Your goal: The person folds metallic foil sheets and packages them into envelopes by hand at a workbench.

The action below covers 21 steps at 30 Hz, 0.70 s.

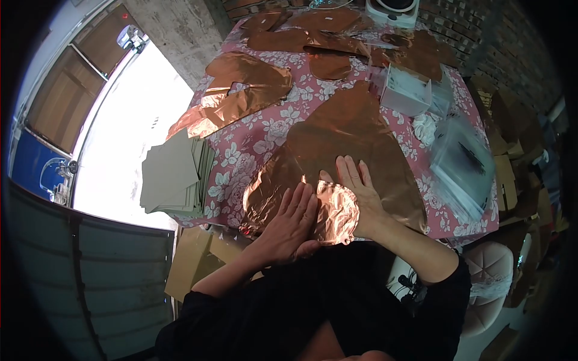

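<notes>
A large flat copper-coloured foil balloon [343, 132] lies at the near edge of the table, its near part creased and shiny. My left hand [295, 215] rests flat on its near left part, fingers stretched out and side by side. To the right, my right hand [363, 192] presses flat on the same foil with its fingers extended. Between the two hands a crumpled, bright section of the foil bulges toward my body. Neither hand grips anything.
A stack of grey-green cards [171, 174] stands at the left. More foil balloons [247, 84] lie farther back. On the right are a white box [406, 90] and clear plastic bags [460, 159]. A pink floral cloth [241, 162] covers the table; a padded stool [487, 283] stands beside it.
</notes>
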Each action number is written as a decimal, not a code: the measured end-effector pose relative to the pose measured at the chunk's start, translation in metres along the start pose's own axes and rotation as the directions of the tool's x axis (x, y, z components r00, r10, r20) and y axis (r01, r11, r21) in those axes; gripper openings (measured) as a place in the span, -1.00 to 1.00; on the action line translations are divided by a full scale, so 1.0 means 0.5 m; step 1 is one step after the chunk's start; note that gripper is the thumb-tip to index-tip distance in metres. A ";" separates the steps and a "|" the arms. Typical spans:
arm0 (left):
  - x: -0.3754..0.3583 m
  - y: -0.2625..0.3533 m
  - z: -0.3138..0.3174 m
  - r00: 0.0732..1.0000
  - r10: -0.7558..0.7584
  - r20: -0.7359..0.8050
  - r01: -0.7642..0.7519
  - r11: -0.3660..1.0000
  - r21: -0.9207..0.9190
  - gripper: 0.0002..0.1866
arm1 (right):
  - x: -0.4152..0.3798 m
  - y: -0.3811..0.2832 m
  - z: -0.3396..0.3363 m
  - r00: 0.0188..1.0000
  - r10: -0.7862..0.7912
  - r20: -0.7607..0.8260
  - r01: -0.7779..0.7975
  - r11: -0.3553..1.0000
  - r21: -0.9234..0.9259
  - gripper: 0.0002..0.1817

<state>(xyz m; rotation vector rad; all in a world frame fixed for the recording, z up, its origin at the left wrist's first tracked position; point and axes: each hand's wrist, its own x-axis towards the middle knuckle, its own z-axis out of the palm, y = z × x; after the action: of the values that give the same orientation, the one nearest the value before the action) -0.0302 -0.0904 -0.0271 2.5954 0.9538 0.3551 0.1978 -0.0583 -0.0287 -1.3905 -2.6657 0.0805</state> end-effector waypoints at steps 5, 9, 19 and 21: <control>0.012 0.006 0.005 1.000 0.021 0.011 -0.021 0.999 0.035 0.00 | 0.000 0.001 -0.002 1.000 0.000 0.004 0.000 1.000 0.001 -0.01; 0.023 0.011 0.005 0.999 0.020 0.037 -0.022 0.998 0.054 0.00 | 0.000 0.004 0.003 1.000 -0.004 0.008 0.004 1.000 -0.015 0.03; 0.011 -0.002 -0.002 0.999 -0.034 -0.020 0.034 0.999 -0.016 0.01 | 0.000 0.000 -0.007 0.999 0.005 0.035 -0.006 1.000 0.021 0.09; 0.015 0.005 0.000 0.999 -0.033 -0.026 0.033 0.999 -0.035 0.01 | -0.001 0.005 0.004 1.000 -0.003 -0.003 0.003 1.000 0.022 0.08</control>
<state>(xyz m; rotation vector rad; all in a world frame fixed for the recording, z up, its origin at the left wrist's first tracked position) -0.0233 -0.0871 -0.0253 2.5471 0.9897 0.3950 0.1998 -0.0574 -0.0307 -1.3794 -2.6559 0.1070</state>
